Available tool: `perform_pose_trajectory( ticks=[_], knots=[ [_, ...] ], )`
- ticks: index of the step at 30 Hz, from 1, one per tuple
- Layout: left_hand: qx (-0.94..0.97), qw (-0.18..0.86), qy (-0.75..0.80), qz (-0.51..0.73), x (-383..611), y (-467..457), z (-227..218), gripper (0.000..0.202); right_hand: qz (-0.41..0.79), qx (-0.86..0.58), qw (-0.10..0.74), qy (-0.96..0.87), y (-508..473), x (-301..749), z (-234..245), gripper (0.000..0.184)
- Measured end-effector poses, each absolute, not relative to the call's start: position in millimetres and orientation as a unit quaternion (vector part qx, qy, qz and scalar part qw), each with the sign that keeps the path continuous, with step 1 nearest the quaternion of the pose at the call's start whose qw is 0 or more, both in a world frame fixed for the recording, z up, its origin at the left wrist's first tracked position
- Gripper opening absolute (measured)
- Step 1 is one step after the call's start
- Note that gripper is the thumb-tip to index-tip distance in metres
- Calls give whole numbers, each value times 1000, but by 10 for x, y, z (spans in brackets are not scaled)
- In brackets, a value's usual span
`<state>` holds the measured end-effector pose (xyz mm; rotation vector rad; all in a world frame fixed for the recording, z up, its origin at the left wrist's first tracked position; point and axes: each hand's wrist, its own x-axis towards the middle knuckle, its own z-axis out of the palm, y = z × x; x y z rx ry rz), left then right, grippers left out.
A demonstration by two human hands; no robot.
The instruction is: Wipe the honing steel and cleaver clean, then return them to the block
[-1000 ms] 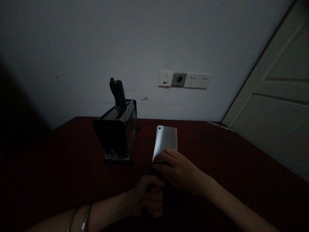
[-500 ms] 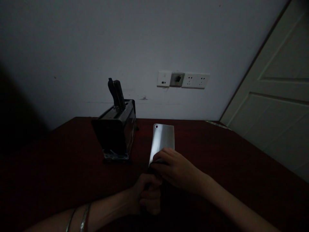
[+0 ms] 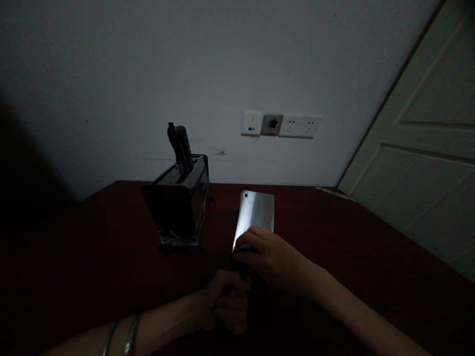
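Observation:
A cleaver [image 3: 258, 210] points away from me, its broad steel blade bright, with a small hole in the far left corner. My left hand [image 3: 230, 301] is closed around its handle, which lies mostly hidden in the fingers and the dark. Over the near end of the blade sits my right hand [image 3: 267, 252], fingers curled and closed. Something dark shows beneath those fingers at the blade's base; I cannot tell what it is. The two hands are close together, the right one farther out.
A black knife block [image 3: 178, 198] with black-handled tools [image 3: 180, 146] upright in it stands left of the cleaver on the dark red table [image 3: 334, 232]. Behind are a pale wall with socket plates [image 3: 282, 125]. A white panelled door [image 3: 423, 138] is on the right.
The cleaver's blade has swung slightly to the right, its far end most. Both hands remain in nearly the same places.

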<state>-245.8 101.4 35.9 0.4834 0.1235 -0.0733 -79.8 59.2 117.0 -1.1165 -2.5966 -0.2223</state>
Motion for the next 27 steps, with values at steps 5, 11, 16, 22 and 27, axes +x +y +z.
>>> perform_pose_trajectory(
  ticks=[5, 11, 16, 22, 27],
  knots=[
    [227, 973, 50, -2, -2452, 1004, 441, 35, -69, -401, 145, -902, 547, -734, 1297, 22],
    [242, 967, 77, 0, -2480, 812, 700, 36, -39, -374, 217, -901, 469, -781, 1381, 23],
    [242, 963, 115, -7, -2506, 672, 829, 40, -50, -350, 247, -902, 417, -878, 1430, 20],
    [234, 971, 48, -27, -2498, 765, 805, 46, -111, -381, 172, -901, 356, -864, 1534, 16],
    [223, 973, 60, 0, -2529, 761, 812, 36, -132, -388, 192, -892, 324, -874, 1557, 17]
  ],
)
